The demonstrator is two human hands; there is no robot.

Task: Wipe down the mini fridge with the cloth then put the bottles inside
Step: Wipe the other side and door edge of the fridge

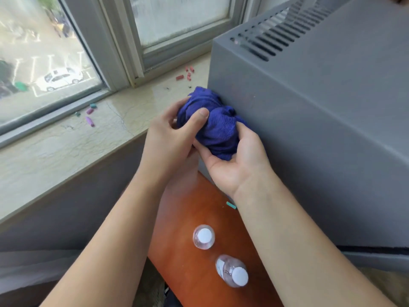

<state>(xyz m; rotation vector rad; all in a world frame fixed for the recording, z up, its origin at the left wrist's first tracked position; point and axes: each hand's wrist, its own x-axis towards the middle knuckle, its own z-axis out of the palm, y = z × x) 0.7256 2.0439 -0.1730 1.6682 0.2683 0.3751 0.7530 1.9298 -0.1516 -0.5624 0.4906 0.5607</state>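
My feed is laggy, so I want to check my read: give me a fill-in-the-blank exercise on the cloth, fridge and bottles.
The left hand and right hand both hold a bunched ___ cloth.
The cloth touches the side of the ___ mini fridge.
The far bottle and near bottle sit on the wooden table, each with a ___ cap.
Missing words: blue, grey, white.
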